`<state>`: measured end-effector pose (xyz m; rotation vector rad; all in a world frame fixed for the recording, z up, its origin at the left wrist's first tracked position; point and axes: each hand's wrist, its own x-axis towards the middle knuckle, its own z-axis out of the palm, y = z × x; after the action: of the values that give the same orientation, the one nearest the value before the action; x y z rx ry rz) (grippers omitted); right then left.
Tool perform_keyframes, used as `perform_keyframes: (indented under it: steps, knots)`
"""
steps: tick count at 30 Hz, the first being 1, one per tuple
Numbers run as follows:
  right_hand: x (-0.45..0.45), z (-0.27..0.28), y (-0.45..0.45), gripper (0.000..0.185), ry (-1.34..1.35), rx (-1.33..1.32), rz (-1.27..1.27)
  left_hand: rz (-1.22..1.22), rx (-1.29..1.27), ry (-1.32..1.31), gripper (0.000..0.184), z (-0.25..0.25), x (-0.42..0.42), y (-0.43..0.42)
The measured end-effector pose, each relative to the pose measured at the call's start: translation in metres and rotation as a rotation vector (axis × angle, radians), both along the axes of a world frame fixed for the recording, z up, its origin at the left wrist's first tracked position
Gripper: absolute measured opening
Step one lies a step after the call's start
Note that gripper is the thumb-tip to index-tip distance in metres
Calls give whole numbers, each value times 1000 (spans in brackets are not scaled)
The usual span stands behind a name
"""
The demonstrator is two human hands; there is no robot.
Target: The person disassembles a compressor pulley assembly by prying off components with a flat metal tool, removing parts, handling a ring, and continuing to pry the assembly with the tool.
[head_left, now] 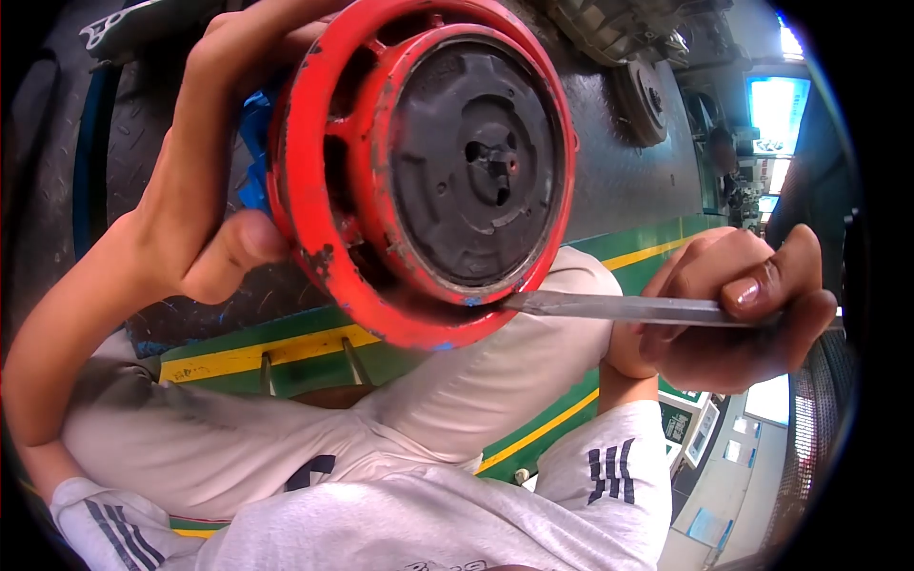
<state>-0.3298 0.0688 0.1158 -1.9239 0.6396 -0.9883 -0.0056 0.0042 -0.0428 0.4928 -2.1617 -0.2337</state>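
A red ring-shaped metal housing (328, 205) with chipped paint is tilted up in front of me, a black disc (447, 181) set in its middle. My left hand (205, 181) grips the housing at its left side, with the thumb against the rim and the fingertips hidden behind it. Something blue (255, 143) shows between that hand and the housing. In my right hand (752, 305) is a flat metal bar tool (628, 307), like a chisel, pinched under the thumb. Its tip meets the lower edge of the housing, beside the seam round the black disc.
Behind the housing lies a dark metal workbench (619, 186) with a green and yellow edge (276, 360). A large metal casting (619, 29) and a round metal part (643, 103) stand on it at the back. A bracket (119, 33) lies at the upper left.
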Motion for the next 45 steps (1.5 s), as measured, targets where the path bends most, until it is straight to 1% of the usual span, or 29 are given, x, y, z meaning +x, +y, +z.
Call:
perform_keyframes:
  steps: [3,5,11,13,14,15,18,21,22,24,27,29,32,34,36,39,40,42,44,45]
  knots:
    - [0,-6,0,42,-11,26,-36,57,14,38,109,0,-4,3]
    - [4,-10,3,42,-37,12,-115,-30,108,40,112,2,0,2]
    - [14,-18,10,42,-112,-56,-382,16,97,-32,115,20,-9,10]
    - [18,-19,16,42,-93,-99,-410,31,90,-37,116,24,-11,14]
    - [19,-17,20,41,-73,-124,-396,48,93,-34,116,25,-13,16]
    - [22,-15,23,41,20,-187,-337,58,94,-32,117,26,-15,17]
    - [14,-14,23,39,145,-318,-126,65,89,-14,116,31,-21,18]
    - [6,-24,36,39,152,-419,-80,58,84,-4,116,33,-23,17]
    - [4,-24,38,36,187,-425,-61,52,86,-2,116,33,-24,17]
    - [3,-34,44,32,126,-447,-107,56,100,3,117,32,-25,17]
    - [-6,-26,36,30,190,-367,37,56,101,-42,118,38,-30,19]
    - [-11,-21,28,30,210,-329,105,47,113,-41,118,30,-28,19]
    - [-10,-37,10,34,47,-443,49,25,89,6,119,19,-23,17]
    - [-12,-39,5,37,-15,-427,34,-13,52,11,119,27,-27,16]
    - [-8,-38,7,36,-21,-408,-5,-43,26,-1,119,35,-31,19]
    - [-10,-39,2,36,-46,-393,-20,66,125,-59,119,36,-32,19]
    - [-12,-38,2,36,-46,-394,-17,-5,77,-15,119,34,-32,16]
    - [-13,-37,1,39,-104,-310,-41,-72,31,30,119,26,-30,11]
    - [-12,-36,4,41,-99,-309,-87,-22,-71,38,120,18,-28,9]
    - [-11,-34,6,41,-67,-227,-151,-6,-106,40,121,14,-26,8]
